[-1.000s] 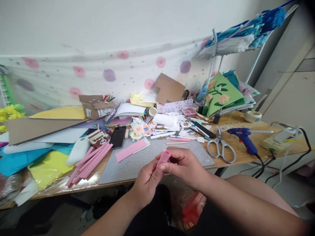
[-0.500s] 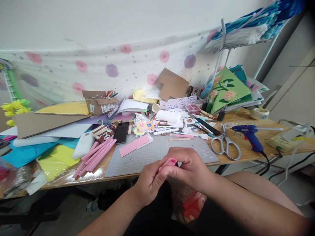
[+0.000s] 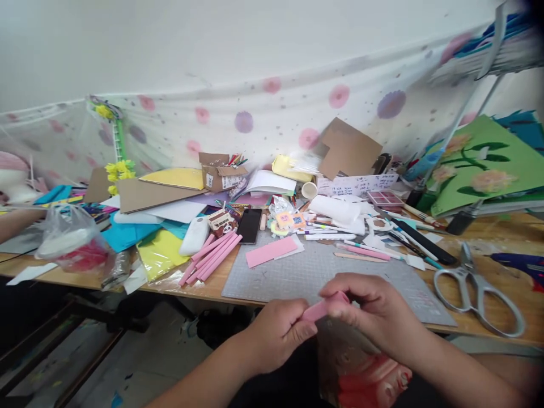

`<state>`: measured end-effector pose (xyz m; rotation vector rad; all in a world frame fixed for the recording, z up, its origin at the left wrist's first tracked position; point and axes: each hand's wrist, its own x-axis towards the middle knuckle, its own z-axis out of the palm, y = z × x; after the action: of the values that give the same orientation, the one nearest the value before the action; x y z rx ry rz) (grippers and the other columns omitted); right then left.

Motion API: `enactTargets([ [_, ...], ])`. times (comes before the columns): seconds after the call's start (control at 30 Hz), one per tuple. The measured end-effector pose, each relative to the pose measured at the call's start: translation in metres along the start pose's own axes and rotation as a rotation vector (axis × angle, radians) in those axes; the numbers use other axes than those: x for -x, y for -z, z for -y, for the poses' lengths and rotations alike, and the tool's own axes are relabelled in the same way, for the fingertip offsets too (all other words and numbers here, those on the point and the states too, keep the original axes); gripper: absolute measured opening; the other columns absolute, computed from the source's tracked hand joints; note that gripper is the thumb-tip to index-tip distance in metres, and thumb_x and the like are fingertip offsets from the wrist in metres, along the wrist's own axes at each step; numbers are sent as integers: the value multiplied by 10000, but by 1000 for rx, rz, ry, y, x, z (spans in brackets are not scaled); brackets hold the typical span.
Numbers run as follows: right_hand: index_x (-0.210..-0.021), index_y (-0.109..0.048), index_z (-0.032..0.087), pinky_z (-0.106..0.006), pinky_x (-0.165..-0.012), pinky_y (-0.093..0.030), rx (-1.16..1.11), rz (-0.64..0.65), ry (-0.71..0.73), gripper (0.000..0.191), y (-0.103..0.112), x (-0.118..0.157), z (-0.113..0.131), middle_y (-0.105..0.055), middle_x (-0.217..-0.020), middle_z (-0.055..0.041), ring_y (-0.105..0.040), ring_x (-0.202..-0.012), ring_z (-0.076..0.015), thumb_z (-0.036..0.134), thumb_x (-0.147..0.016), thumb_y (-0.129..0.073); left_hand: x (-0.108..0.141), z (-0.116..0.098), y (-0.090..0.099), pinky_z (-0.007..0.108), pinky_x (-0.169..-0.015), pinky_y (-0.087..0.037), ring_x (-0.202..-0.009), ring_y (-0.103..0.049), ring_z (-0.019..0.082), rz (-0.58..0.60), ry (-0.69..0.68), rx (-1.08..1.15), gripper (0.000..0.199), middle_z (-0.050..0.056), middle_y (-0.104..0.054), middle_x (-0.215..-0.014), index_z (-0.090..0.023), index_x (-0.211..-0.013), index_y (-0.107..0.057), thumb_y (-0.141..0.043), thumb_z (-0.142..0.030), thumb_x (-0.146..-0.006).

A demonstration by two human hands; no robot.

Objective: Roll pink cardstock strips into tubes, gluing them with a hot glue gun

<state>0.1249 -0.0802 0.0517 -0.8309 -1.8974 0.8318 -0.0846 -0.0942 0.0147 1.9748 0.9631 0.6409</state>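
Observation:
Between my two hands, just in front of the table's near edge, is a small rolled strip of pink paper or foam sheet (image 3: 317,311). My left hand (image 3: 280,331) pinches its left end between thumb and fingers. Its right end, where the curl shows, is gripped by my right hand (image 3: 369,309). On the grey cutting mat (image 3: 263,277) beyond lies a flat pink strip (image 3: 272,251) with a white piece under it. A bundle of pink rolled tubes (image 3: 215,258) rests left of the mat.
Large scissors (image 3: 478,292) and a blue glue gun (image 3: 521,263) lie at the right. Pens, paper scraps and a black phone (image 3: 250,225) crowd the mat's far side. A plastic bag (image 3: 72,238) sits at the left, near another person's arm (image 3: 21,222).
My view has turned left, so the table's things appear farther right. My hands have moved slightly apart, and more of the pink roll shows between them.

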Motion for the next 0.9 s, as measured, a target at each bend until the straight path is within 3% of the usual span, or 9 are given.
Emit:
enactTargets([
  [0.13, -888, -711, 210, -229, -407, -419, -7, -200, -144, 305, 10, -8, -12, -588, -553, 4, -504, -448, -116, 492, -844, -602, 18, 13, 32, 279, -659, -348, -718, -450, 168, -194, 139, -49, 271, 3, -494, -769, -183, -960, -537, -442, -434, -921],
  [0.2, -878, -708, 205, -232, -418, -434, 5, -238, -171, 275, 9, -11, -18, -590, -560, 2, -515, -458, -119, 459, -840, -610, 22, 18, 44, 268, -625, -361, -687, -444, 155, -256, 209, -23, 224, -12, -463, -759, -194, -1068, -498, -435, -350, -921],
  [0.37, -924, -709, 226, -247, -541, -490, 79, -81, -95, 171, -15, -16, -22, -675, -720, -24, -606, -621, -144, 307, -843, -582, 16, 24, 40, 198, -435, -312, -468, -308, 76, -197, 286, 114, 237, -64, -359, -688, -210, -1080, -437, -412, -368, -905],
  [0.5, -937, -703, 230, -255, -596, -505, 207, 15, -65, 194, -18, -14, -28, -706, -760, -27, -640, -663, -153, 293, -883, -528, 11, 21, 46, 200, -443, -370, -502, -378, 84, -183, 279, 37, 425, -37, -456, -770, -229, -1185, -426, -458, -503, -861],
  [0.6, -974, -693, 228, -260, -593, -515, 396, 48, -47, 218, -3, -14, -42, -713, -767, -28, -649, -651, -156, 318, -912, -505, 12, 22, 79, 289, -673, -477, -743, -546, 167, -264, 309, -185, 447, 18, -575, -888, -234, -1231, -481, -478, -497, -870],
  [0.7, -1001, -685, 213, -299, -697, -539, 573, 143, 47, 212, 7, -22, -60, -708, -896, -61, -664, -798, -182, 262, -923, -494, 14, 34, 123, 407, -867, -439, -1049, -532, 292, -426, 394, -457, 394, 86, -584, -1146, -220, -1225, -530, -415, -403, -896],
  [0.8, -1054, -676, 181, -377, -836, -532, 654, 226, 95, 218, 0, -43, -75, -680, -1071, -109, -644, -967, -236, 186, -875, -553, 14, 51, 156, 464, -869, -431, -1028, -558, 346, -468, 490, -653, 395, 114, -625, -1089, -186, -1184, -586, -473, -350, -844],
  [0.9, -1166, -630, 153, -446, -937, -491, 737, 295, 134, 315, -21, -74, -86, -596, -1271, -148, -577, -1127, -290, 167, -854, -590, 14, 64, 168, 517, -909, -403, -1064, -538, 390, -506, 535, -813, 425, 157, -615, -1075, -142, -1184, -602, -514, -318, -808],
])
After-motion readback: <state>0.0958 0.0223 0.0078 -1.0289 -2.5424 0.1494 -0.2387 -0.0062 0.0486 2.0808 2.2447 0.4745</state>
